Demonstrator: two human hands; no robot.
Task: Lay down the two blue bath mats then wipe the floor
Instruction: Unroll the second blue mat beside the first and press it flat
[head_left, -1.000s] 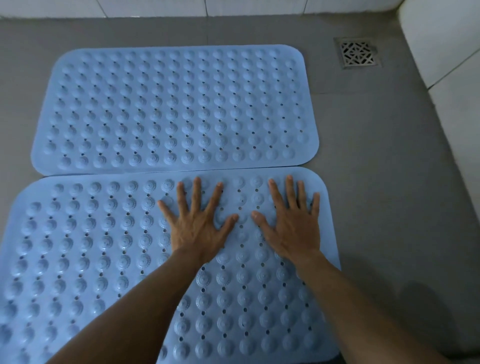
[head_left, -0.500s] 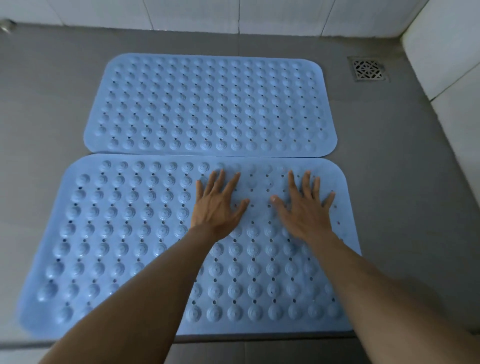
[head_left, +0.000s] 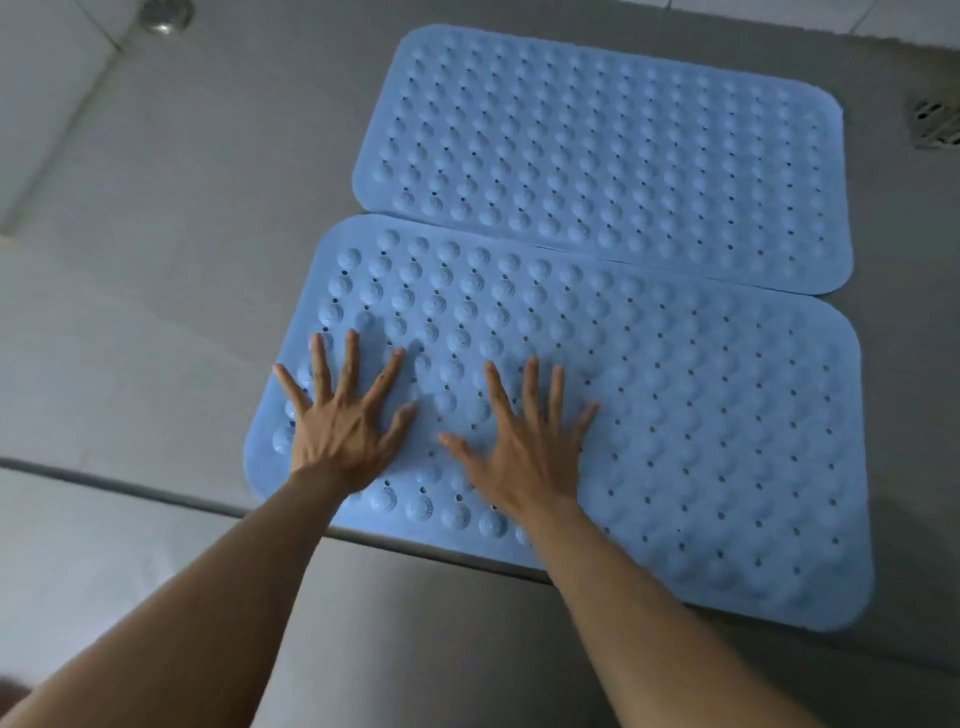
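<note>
Two blue bath mats with raised bumps and small holes lie flat side by side on the grey floor. The far mat (head_left: 613, 150) touches the near mat (head_left: 701, 426) along their long edges. My left hand (head_left: 343, 415) presses flat on the near mat's left end, fingers spread. My right hand (head_left: 524, 441) lies flat beside it, a little toward the mat's middle, fingers also spread. Neither hand holds anything.
A metal floor drain (head_left: 935, 122) sits at the right edge beyond the far mat. A round metal fitting (head_left: 163, 15) is at the top left by the white tiled wall (head_left: 36, 93). A dark floor seam (head_left: 156, 493) runs under the near mat's front edge.
Both hands have slid from the middle-right of the near mat to its left end, staying flat. The view has swung, so the mats now sit to the right.
</note>
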